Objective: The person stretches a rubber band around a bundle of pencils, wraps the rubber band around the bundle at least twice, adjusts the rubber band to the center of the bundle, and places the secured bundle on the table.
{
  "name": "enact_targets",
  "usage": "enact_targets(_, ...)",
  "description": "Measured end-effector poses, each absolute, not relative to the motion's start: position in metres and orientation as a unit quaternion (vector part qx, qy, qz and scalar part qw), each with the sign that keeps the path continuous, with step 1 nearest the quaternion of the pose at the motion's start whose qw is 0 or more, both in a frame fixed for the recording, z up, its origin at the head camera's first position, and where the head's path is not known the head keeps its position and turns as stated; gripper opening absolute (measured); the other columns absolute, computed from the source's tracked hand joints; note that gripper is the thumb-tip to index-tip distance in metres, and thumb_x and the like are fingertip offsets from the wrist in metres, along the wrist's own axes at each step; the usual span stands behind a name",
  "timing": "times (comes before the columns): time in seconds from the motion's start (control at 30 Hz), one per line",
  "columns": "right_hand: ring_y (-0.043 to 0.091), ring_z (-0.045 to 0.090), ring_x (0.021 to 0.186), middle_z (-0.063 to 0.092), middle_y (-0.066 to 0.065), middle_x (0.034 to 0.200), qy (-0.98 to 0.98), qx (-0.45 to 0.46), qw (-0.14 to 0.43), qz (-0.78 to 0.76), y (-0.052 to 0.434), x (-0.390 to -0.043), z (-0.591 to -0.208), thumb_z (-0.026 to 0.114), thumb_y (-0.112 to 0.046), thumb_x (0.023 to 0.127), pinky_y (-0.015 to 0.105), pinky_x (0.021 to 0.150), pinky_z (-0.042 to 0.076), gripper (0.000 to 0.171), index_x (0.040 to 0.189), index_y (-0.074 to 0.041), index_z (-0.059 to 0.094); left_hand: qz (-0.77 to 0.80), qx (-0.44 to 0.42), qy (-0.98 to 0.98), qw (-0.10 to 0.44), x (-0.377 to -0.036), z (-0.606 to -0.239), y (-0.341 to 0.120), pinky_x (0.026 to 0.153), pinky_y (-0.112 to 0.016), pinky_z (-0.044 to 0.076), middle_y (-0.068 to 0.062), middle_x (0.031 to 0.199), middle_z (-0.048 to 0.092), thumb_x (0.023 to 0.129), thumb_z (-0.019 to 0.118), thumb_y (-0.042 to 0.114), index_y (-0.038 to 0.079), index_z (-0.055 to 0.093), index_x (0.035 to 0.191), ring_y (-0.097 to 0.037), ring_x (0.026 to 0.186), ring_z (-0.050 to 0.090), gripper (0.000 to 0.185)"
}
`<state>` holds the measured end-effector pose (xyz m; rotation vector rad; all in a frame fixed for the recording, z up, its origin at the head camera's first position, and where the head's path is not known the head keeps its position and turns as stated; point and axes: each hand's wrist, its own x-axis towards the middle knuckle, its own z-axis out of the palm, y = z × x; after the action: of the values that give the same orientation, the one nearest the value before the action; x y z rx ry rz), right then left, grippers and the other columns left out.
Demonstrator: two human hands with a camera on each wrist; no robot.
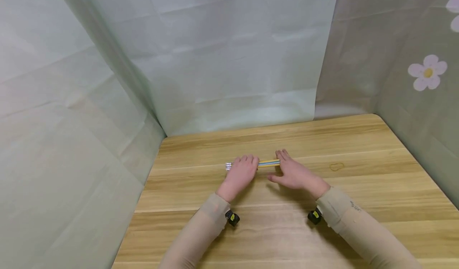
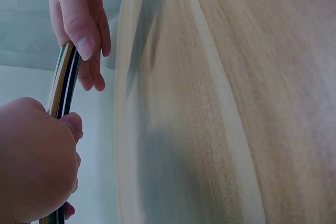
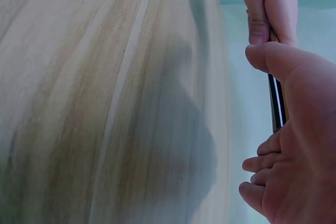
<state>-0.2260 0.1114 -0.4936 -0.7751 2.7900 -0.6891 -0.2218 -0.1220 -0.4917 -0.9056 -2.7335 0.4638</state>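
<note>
A bundle of striped pencils (image 1: 268, 163) in yellow and blue lies across the middle of the wooden table (image 1: 358, 149), silver ferrule ends (image 1: 228, 166) pointing left. My left hand (image 1: 244, 167) curls round the bundle near those ends. In the left wrist view its fist (image 2: 37, 166) wraps the pencils (image 2: 64, 82). My right hand (image 1: 288, 169) lies with fairly straight fingers over the bundle's right end, thumb held out toward me. The right wrist view shows the pencils (image 3: 277, 106) running past that thumb (image 3: 273, 59) and palm. The right tips of the pencils are hidden.
Pale green sheeting (image 1: 229, 61) walls the table at the back and left. A grey-green cloth with pink flowers (image 1: 427, 72) hangs on the right. A small ring mark (image 1: 336, 166) shows on the wood to the right of the hands.
</note>
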Motion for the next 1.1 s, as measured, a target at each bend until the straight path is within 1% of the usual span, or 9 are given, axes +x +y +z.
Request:
enact_targets(0.1, 0.050, 0.013, 0.159, 0.019, 0.037, 0.168, 0.935, -0.264, 0.077, -0.223, 0.112, -0.226, -0.493, 0.066, -0.053, 0.103, 0.058, 0.126, 0.020, 0.102, 0.160, 0.019, 0.020, 0.152, -0.309, -0.932, 0.110, -0.223, -0.493, -0.123, 0.079, -0.032, 0.056, -0.004, 0.107, 0.065, 0.113, 0.055, 0.018, 0.007, 0.056, 0.126, -0.016, 0.091, 0.064, 0.017)
enact_targets(0.27, 0.049, 0.014, 0.159, 0.019, 0.035, 0.169, 0.931, -0.266, 0.078, -0.237, 0.114, -0.226, -0.492, 0.067, -0.050, 0.104, 0.059, 0.126, 0.020, 0.098, 0.162, 0.015, 0.022, 0.113, -0.307, -0.940, 0.097, -0.226, -0.492, -0.126, 0.079, -0.031, 0.055, -0.002, 0.108, 0.067, 0.111, 0.060, 0.021, 0.010, 0.058, 0.123, -0.015, 0.092, 0.064, 0.016)
enact_targets(0.43, 0.049, 0.018, 0.159, 0.022, 0.033, 0.170, 0.928, -0.263, 0.077, -0.255, 0.119, -0.228, -0.490, 0.066, -0.048, 0.105, 0.061, 0.125, 0.022, 0.093, 0.163, 0.012, 0.024, 0.091, -0.302, -0.944, 0.093, -0.227, -0.492, -0.130, 0.080, -0.032, 0.055, -0.002, 0.109, 0.068, 0.111, 0.060, 0.020, 0.011, 0.058, 0.122, -0.016, 0.094, 0.065, 0.014)
enact_targets(0.53, 0.051, 0.027, 0.155, 0.029, 0.034, 0.166, 0.927, -0.262, 0.063, -0.259, 0.127, -0.230, -0.489, 0.066, -0.046, 0.106, 0.063, 0.123, 0.026, 0.086, 0.161, 0.011, 0.032, 0.081, -0.301, -0.946, 0.092, -0.227, -0.492, -0.131, 0.081, -0.033, 0.055, -0.003, 0.109, 0.068, 0.111, 0.060, 0.020, 0.010, 0.058, 0.121, -0.017, 0.095, 0.065, 0.013)
enact_targets(0.6, 0.052, 0.034, 0.151, 0.037, 0.034, 0.163, 0.928, -0.262, 0.048, -0.262, 0.135, -0.232, -0.488, 0.065, -0.041, 0.107, 0.064, 0.121, 0.030, 0.077, 0.158, 0.011, 0.039, 0.078, -0.301, -0.946, 0.091, -0.227, -0.493, -0.132, 0.080, -0.033, 0.055, -0.003, 0.109, 0.068, 0.112, 0.059, 0.020, 0.010, 0.058, 0.120, -0.017, 0.095, 0.065, 0.013)
enact_targets(0.73, 0.052, 0.049, 0.142, 0.054, 0.030, 0.152, 0.928, -0.259, 0.017, -0.266, 0.154, -0.236, -0.485, 0.063, -0.032, 0.109, 0.064, 0.118, 0.036, 0.058, 0.150, 0.008, 0.054, 0.083, -0.298, -0.947, 0.091, -0.229, -0.494, -0.135, 0.078, -0.032, 0.053, -0.002, 0.108, 0.067, 0.112, 0.058, 0.020, 0.011, 0.058, 0.119, -0.017, 0.094, 0.064, 0.012)
enact_targets(0.8, 0.051, 0.054, 0.138, 0.060, 0.027, 0.147, 0.930, -0.252, 0.008, -0.268, 0.166, -0.237, -0.483, 0.063, -0.030, 0.109, 0.065, 0.115, 0.039, 0.052, 0.147, 0.006, 0.059, 0.088, -0.297, -0.946, 0.092, -0.229, -0.495, -0.136, 0.078, -0.033, 0.053, -0.002, 0.107, 0.067, 0.112, 0.058, 0.020, 0.011, 0.058, 0.119, -0.017, 0.093, 0.063, 0.012)
enact_targets(0.9, 0.051, 0.058, 0.133, 0.063, 0.026, 0.143, 0.935, -0.237, 0.006, -0.262, 0.184, -0.238, -0.479, 0.063, -0.029, 0.109, 0.066, 0.112, 0.043, 0.049, 0.144, 0.005, 0.062, 0.093, -0.297, -0.945, 0.096, -0.229, -0.495, -0.138, 0.077, -0.033, 0.053, -0.002, 0.106, 0.066, 0.112, 0.058, 0.020, 0.011, 0.058, 0.118, -0.017, 0.092, 0.063, 0.011)
enact_targets(1.1, 0.053, 0.060, 0.128, 0.067, 0.028, 0.136, 0.948, -0.218, 0.011, -0.232, 0.223, -0.237, -0.476, 0.065, -0.027, 0.108, 0.068, 0.107, 0.046, 0.043, 0.137, 0.005, 0.067, 0.091, -0.298, -0.945, 0.095, -0.229, -0.495, -0.140, 0.078, -0.033, 0.053, -0.002, 0.105, 0.066, 0.112, 0.058, 0.018, 0.011, 0.057, 0.116, -0.017, 0.092, 0.063, 0.008)
